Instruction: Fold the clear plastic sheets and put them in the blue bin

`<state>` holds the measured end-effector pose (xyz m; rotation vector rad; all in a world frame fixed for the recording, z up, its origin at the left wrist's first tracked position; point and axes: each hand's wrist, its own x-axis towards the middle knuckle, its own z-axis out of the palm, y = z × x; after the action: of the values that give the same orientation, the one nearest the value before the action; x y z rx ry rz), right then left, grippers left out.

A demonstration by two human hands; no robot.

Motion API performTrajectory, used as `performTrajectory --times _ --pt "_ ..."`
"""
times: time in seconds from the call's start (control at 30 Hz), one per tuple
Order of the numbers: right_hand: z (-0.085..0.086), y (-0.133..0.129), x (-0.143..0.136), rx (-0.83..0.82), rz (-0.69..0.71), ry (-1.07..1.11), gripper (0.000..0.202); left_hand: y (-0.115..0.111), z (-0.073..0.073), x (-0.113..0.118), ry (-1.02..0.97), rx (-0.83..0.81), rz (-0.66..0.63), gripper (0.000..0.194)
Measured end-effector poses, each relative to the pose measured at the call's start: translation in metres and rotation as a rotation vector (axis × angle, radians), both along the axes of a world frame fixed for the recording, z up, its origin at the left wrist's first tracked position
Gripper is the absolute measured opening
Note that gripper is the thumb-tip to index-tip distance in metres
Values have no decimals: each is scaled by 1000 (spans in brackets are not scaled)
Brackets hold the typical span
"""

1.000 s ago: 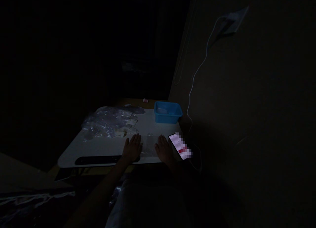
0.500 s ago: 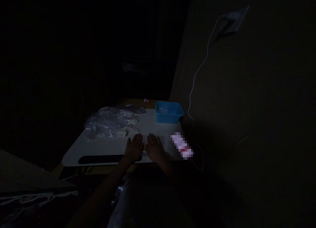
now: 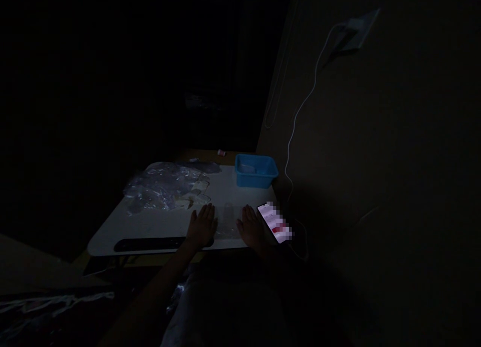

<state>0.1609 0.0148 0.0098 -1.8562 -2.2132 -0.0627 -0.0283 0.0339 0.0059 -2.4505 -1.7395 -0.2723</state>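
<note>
Left hand (image 3: 202, 227) and right hand (image 3: 251, 230), flat, gripping nothing, flank smoothed clear film (image 3: 226, 224) near the table's (image 3: 222, 186) front edge, crumpled plastic (image 3: 165, 184) leftward unsmoothed.

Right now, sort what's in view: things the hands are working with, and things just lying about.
Apparently in use: left hand, right hand, clear plastic between them, white table beneath.

Apparently lying about: crumpled plastic, blue bin, lit phone.
</note>
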Motion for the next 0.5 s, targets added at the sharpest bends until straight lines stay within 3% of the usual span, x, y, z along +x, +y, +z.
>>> performTrajectory --times 0.27,0.37,0.5 --pt "-1 0 0 -4 -5 -6 55 9 5 -10 -241 78 65 46" --pt "0 0 0 -6 0 -5 55 6 7 3 -215 79 -37 44" --pt "-2 1 1 -2 4 -11 53 0 1 43 -164 26 -245 47"
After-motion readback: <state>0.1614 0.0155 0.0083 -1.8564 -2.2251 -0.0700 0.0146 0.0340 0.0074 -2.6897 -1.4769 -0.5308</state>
